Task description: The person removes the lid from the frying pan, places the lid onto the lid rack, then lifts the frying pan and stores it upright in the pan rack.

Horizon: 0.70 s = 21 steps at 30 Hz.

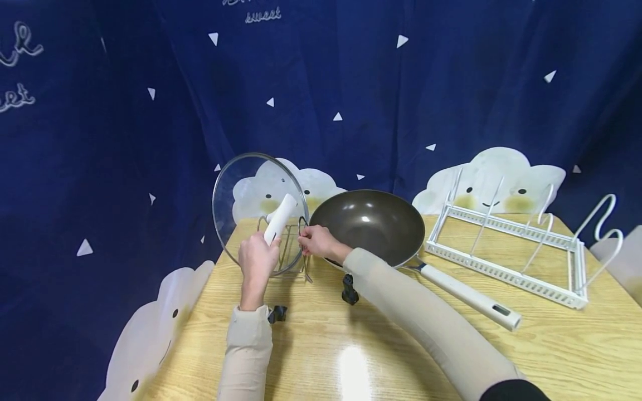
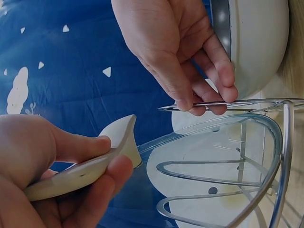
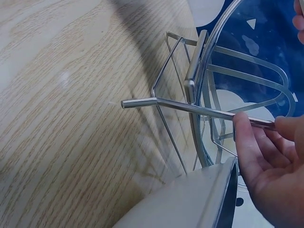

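My left hand [image 1: 259, 256] grips the long white handle [image 1: 282, 216] of a round glass lid [image 1: 241, 184], which stands on edge. The lid's lower rim sits within a metal wire rack [image 2: 287, 142] on the table. With thumb and fingers, my right hand [image 1: 321, 243] pinches a wire loop of that rack; the pinched wire [image 3: 213, 113] shows plainly in the right wrist view. Just right of the rack is a dark-lined wok [image 1: 368, 223] with a white outside. Its white handle [image 1: 468, 295] points toward the front right, and my right forearm crosses in front of the wok.
A white rack [image 1: 506, 278] with upright wire dividers stands at the right of the wooden table [image 1: 311, 345]. Behind hangs a dark blue curtain [image 1: 371, 72] with white triangles and cloud faces. Dark wrist devices [image 1: 350, 289] are worn on both arms.
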Motion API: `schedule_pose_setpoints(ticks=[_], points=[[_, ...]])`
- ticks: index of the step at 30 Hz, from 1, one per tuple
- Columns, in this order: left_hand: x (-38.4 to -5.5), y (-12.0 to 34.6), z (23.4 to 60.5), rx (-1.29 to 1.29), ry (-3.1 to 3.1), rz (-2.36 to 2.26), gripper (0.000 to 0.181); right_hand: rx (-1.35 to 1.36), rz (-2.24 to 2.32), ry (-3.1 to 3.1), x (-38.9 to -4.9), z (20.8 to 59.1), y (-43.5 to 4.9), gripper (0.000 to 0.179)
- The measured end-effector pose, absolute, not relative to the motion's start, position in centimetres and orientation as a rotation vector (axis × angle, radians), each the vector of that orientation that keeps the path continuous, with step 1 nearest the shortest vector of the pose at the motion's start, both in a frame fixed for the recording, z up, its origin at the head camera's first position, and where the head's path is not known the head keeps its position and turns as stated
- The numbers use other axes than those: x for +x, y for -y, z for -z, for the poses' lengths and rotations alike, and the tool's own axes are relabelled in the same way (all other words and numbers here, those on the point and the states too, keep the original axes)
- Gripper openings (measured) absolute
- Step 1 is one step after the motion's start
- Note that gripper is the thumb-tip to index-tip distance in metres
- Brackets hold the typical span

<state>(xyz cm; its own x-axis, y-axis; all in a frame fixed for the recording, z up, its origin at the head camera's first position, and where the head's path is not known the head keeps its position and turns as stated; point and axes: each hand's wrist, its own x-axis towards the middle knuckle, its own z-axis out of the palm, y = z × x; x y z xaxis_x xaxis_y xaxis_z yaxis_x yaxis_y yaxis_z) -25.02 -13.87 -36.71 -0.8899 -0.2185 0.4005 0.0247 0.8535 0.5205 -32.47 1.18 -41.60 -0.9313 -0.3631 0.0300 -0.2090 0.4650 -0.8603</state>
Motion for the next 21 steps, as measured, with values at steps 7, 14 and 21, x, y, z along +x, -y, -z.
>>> schedule_pose_setpoints(ticks=[7, 14, 21], points=[[-25.18, 13.77, 36.45, 0.141, 2.591, 0.726, 0.028, -0.504, 1.435, -2.579, -32.43, 41.59, -1.13, 0.019], [-25.53, 13.90, 36.46, 0.153, 2.622, 0.694, 0.032, -0.505, 1.412, -2.586, -32.34, 41.54, -1.03, 0.019], [-25.69, 14.31, 36.47, 0.193, 2.632, 0.731, 0.033, -0.505, 1.413, -2.587, -32.18, 41.45, -1.08, 0.019]])
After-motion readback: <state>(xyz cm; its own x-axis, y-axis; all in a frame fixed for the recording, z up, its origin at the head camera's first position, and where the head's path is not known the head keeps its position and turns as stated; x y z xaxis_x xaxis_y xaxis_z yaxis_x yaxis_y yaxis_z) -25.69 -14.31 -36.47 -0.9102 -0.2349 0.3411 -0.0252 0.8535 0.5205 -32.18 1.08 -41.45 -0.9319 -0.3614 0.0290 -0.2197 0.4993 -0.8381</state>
